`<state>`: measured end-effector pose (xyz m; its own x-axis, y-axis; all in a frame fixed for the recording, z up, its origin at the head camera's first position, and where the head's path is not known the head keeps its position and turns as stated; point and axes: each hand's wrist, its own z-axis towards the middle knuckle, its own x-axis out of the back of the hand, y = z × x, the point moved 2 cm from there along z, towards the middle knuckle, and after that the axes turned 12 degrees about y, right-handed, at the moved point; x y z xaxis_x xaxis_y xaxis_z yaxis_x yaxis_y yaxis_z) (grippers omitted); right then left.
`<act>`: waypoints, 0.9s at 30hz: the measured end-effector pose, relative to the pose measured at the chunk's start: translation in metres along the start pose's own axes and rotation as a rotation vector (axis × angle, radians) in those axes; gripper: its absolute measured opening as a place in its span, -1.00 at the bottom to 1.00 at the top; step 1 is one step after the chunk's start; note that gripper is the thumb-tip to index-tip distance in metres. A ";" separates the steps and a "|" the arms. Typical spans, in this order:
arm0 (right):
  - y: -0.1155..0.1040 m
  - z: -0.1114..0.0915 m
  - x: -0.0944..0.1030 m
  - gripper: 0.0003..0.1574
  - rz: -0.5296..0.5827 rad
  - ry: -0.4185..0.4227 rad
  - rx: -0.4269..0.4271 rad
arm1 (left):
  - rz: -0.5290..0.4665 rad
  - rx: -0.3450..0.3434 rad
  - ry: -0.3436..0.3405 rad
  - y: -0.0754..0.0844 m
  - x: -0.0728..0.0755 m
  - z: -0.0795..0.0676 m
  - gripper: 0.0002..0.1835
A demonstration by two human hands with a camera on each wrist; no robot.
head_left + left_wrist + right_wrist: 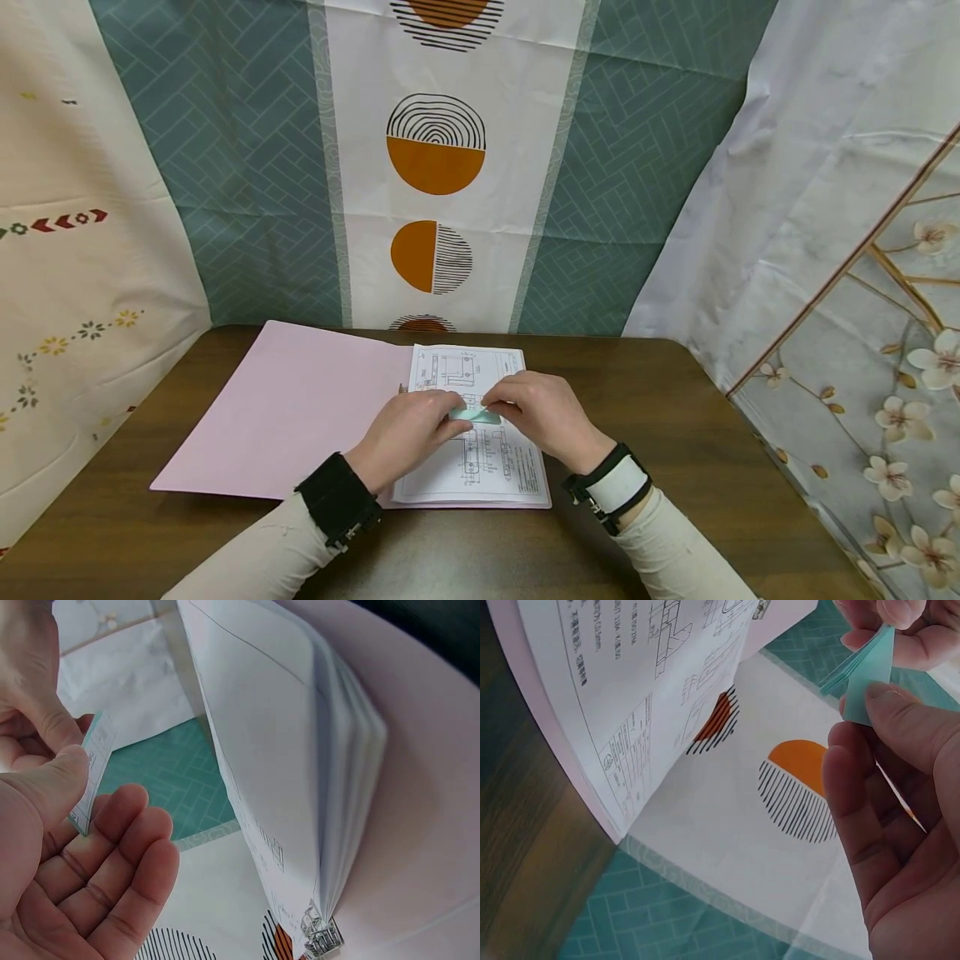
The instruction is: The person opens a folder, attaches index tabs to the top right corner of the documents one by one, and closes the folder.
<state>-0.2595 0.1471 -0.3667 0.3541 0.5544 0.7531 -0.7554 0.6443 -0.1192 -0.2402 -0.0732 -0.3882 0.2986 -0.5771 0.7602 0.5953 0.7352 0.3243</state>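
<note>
A small pad of mint-green sticky notes (474, 415) is held over the open folder's papers. My left hand (416, 429) pinches one end of it between thumb and fingers. At the other end, the thumb and fingers of my right hand (543, 408) pinch it. In the right wrist view the green layers (870, 681) spread apart in a narrow wedge between the hands. The pad's printed white underside (97, 761) shows in the left wrist view. Below the hands lies a stack of white sheets with technical drawings (450, 475).
A pink folder (315, 400) lies open on the dark wooden table (637, 400), its cover spread to the left. A metal fastener (322, 935) grips the sheets at the spine. Patterned curtains (450, 83) hang behind the table and along both sides.
</note>
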 end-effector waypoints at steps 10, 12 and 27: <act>-0.002 0.000 -0.002 -0.67 -0.033 -0.030 0.035 | -0.006 0.006 -0.007 0.002 0.001 0.000 -0.81; -0.002 0.000 -0.002 -0.67 -0.035 -0.022 0.039 | -0.010 0.008 -0.010 0.003 0.001 0.000 -0.81; -0.003 0.000 -0.001 -0.66 -0.043 0.055 0.070 | -0.020 -0.005 -0.022 0.003 -0.001 -0.001 -0.82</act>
<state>-0.2574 0.1446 -0.3666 0.4155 0.5564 0.7196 -0.7750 0.6306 -0.0401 -0.2385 -0.0708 -0.3889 0.2696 -0.5837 0.7659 0.6047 0.7216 0.3371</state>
